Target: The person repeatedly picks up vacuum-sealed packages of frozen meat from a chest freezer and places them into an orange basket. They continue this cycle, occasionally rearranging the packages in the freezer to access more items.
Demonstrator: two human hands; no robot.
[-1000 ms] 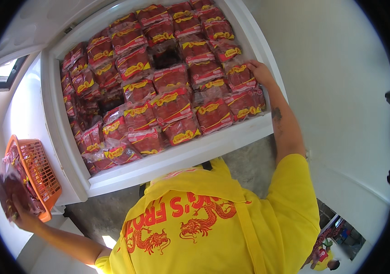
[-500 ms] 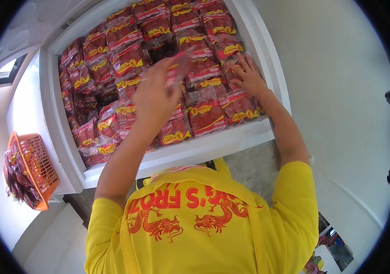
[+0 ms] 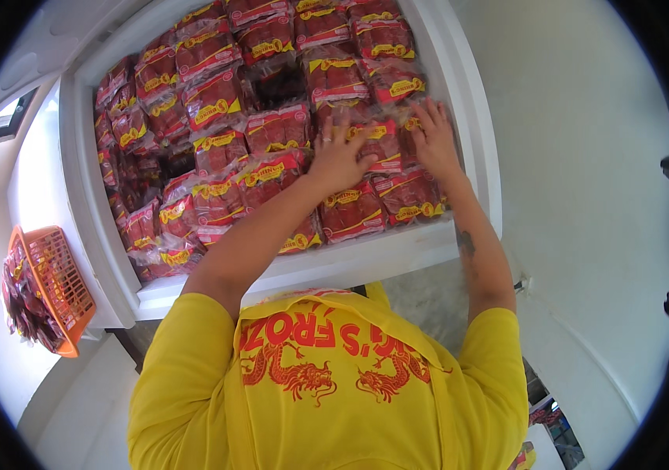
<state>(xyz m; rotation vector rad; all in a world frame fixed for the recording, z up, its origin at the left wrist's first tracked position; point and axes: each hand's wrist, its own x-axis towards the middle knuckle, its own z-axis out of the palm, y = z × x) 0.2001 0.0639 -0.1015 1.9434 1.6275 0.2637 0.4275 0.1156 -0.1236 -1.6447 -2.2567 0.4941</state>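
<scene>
Rows of clear plastic packs of reddish-brown sausage-like meat [image 3: 350,215], with red and yellow labels, fill a white chest freezer [image 3: 397,244]. My left hand [image 3: 338,160] rests on the packs right of the middle, its fingers spread and pointing away from me. Close to the freezer's right wall, my right hand [image 3: 434,145] presses flat on another pack with its fingers apart. Between the two hands lies a pack [image 3: 383,145], label up. Both palms partly hide the packs beneath them.
A dark gap [image 3: 278,84] opens among the packs beyond my left hand, and another [image 3: 178,163] lies farther left. An orange plastic basket [image 3: 64,274] holding more packs stands outside the freezer at left. A pale wall [image 3: 577,180] rises on the right.
My left hand has moved right and down onto the packs. The pack it held up is out of its fingers. My right hand stays by the right wall, shifted only slightly.
</scene>
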